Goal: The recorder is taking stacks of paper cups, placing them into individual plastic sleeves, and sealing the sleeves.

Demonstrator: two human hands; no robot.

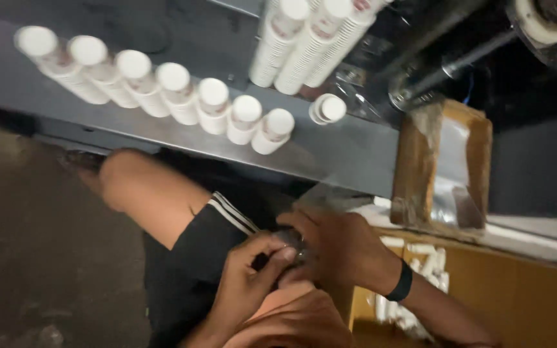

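Across the top of the view runs a grey counter, with a dark machine at its right end. On it lies a slanting row of white cup stacks, tipped on their sides and touching one another, and behind them three more stacks lean close together. One short stack lies alone just right of the row's end. To the right, a wooden frame holds a clear plastic sheet, and below it a cardboard box has white cups lying in it.

Below the counter's edge, a bare knee and black shorts with white stripes fill the middle. Over the lap both hands meet. The right hand, a black band on its wrist, curls over a small dark thing, and the left hand pinches it from the other side with thumb and fingers bent in. The grip of both is closed on that thing (what it is I cannot tell, as it is blurred and mostly covered). It sits between the fingertips, above the shorts and well below the cup row.
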